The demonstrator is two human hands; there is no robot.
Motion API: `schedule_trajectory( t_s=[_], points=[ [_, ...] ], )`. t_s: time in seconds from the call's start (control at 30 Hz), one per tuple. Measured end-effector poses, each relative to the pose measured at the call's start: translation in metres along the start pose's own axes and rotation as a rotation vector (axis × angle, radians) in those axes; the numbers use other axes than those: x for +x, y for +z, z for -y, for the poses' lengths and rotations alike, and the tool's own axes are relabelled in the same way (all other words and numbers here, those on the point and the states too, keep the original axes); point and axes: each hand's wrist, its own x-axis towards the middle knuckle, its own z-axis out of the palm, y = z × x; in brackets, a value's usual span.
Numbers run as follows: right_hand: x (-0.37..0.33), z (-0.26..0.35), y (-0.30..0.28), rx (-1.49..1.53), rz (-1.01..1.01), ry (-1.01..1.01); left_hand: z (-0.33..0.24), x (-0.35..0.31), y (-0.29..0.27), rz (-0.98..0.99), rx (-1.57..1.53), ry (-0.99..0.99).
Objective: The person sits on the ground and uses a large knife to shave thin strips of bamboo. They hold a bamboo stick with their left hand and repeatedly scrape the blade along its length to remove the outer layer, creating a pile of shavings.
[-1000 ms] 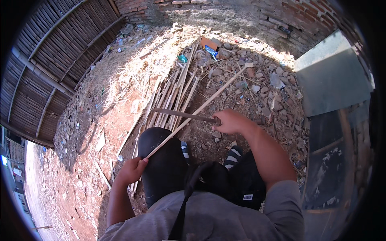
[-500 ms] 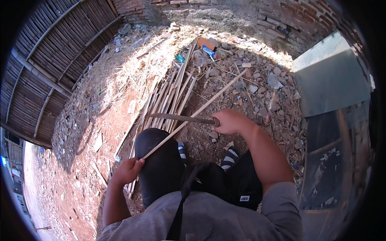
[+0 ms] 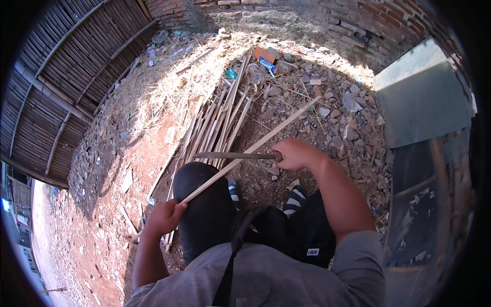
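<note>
My left hand [image 3: 166, 217] is closed around the near end of a long pale bamboo strip [image 3: 276, 129], which slants up and away to the right over my left knee. Closed on the handle of a machete [image 3: 230, 155], my right hand [image 3: 292, 154] holds the dark, slightly curved blade pointing left. The blade crosses the strip just beyond my knee and appears to lie against it. My fingers hide most of the handle.
A pile of split bamboo strips [image 3: 217, 120] lies on the ground ahead. Rubble [image 3: 335, 120] is scattered to its right. A bamboo-slat wall [image 3: 61, 66] stands at left, a brick wall [image 3: 286, 20] at the back, and a grey panel [image 3: 427, 102] at right.
The bamboo strip has turned to show a wider face, and its far end sits slightly lower and farther right. The machete blade has tilted a little, its tip lower.
</note>
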Motion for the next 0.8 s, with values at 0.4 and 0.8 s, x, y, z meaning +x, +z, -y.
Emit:
schedule_trajectory(
  t_s=[0.4,0.8],
  points=[
    [0.004,-0.026,0.008,0.041,-0.055,0.050,0.001,0.005,-0.003,0.023,0.014,0.038],
    [-0.008,-0.028,0.008,0.109,-0.190,0.015,0.004,0.009,0.005,-0.013,-0.064,0.049]
  ],
)
